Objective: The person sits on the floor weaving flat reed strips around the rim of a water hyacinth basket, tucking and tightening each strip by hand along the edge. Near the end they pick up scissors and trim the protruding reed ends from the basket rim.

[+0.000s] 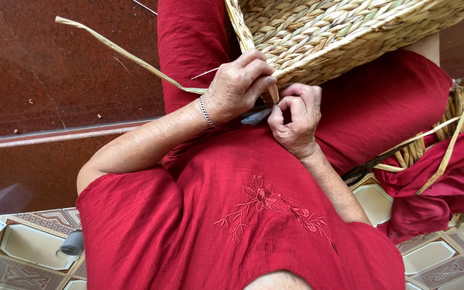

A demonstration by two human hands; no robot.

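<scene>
Both hands meet at the lower rim of a pale woven straw basket (345, 27) that rests on the person's lap, tilted with its base toward the upper right of the view. Left hand (238, 86) lies palm down over the basket edge, wrist slightly raised, fingers curled and closed around a long flat dried straw strand (119, 52); the strand runs from under the hand up and out to the left, well clear of the lap, with its free end in the air over the dark red floor (38, 70). A thin silver chain bracelet (205, 111) circles the left wrist. Right hand (295, 119) sits just below and touching the left, knuckles toward the viewer, thumb and forefinger pinched together on a short straw end at the basket rim; the remaining fingers are folded into the palm. Whether a tool is held inside that fist cannot be told. Both forearms angle inward from the elbows, forming a narrow V over the red embroidered dress (253, 215). At the right side, a bundle of dried straw stalks (460, 107) rests on a red cloth (441, 188), near the right elbow. Patterned floor tiles (28, 247) show at the lower left.
</scene>
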